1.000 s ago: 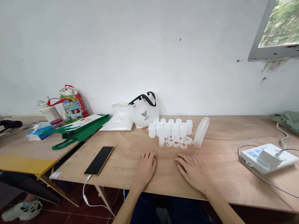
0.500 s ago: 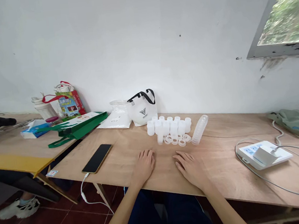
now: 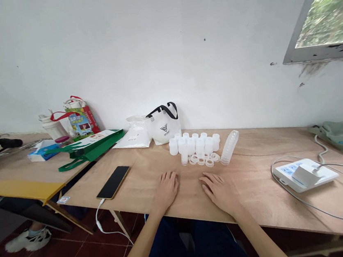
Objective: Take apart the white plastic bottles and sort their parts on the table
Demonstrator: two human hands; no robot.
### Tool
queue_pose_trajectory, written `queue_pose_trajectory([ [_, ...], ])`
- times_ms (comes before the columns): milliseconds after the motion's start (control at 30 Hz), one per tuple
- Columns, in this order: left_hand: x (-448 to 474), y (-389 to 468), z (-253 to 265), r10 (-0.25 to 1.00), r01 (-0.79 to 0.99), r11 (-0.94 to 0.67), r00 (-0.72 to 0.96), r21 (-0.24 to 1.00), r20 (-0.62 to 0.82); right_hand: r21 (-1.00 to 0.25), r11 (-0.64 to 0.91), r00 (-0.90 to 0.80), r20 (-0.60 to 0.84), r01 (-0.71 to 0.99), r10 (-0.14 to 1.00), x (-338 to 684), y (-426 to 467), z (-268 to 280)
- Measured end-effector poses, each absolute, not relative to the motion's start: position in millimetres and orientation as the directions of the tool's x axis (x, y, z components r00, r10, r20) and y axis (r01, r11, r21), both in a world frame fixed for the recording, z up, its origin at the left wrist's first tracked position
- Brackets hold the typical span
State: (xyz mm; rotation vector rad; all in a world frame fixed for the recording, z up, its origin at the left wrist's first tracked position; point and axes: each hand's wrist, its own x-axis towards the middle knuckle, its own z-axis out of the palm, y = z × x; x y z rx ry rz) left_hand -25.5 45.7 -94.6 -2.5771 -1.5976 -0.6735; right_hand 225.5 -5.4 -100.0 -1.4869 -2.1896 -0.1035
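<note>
My left hand (image 3: 166, 189) lies palm down on the wooden table (image 3: 145, 170), its fingers stretched out and holding nothing. To the right, my right hand (image 3: 217, 188) also rests flat and empty, with the thumb a little apart. Beyond both hands stands a group of several translucent white plastic bottles (image 3: 191, 146). In front of them lie several clear ring-shaped lids (image 3: 209, 162), and a short stack of lids (image 3: 184, 159) stands at their left. A long curved stack of clear plastic cups or caps (image 3: 230, 147) lies to the right of the bottles.
A phone (image 3: 113, 182) on a white cable lies at left. Behind are a white plastic package (image 3: 135, 134), a white bag (image 3: 165, 129) and a green bag (image 3: 99, 147). At right are a power strip (image 3: 303, 175) with cables and a grey-green cloth item (image 3: 342, 138). Another person's shoe (image 3: 29, 239) shows at lower left.
The view has shifted slightly. Both hands stay at rest on the table, and the things on it have not moved.
</note>
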Motion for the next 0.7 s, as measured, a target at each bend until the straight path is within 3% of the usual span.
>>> queue_pose_trajectory([
  [700, -25.9, 46.1, -95.5, 0.847, 0.865, -0.467, 0.378, 0.183, 0.374, -0.207, 0.389, -0.284, 0.403, 0.898, 0.87, 225.4, -4.7, -101.5],
])
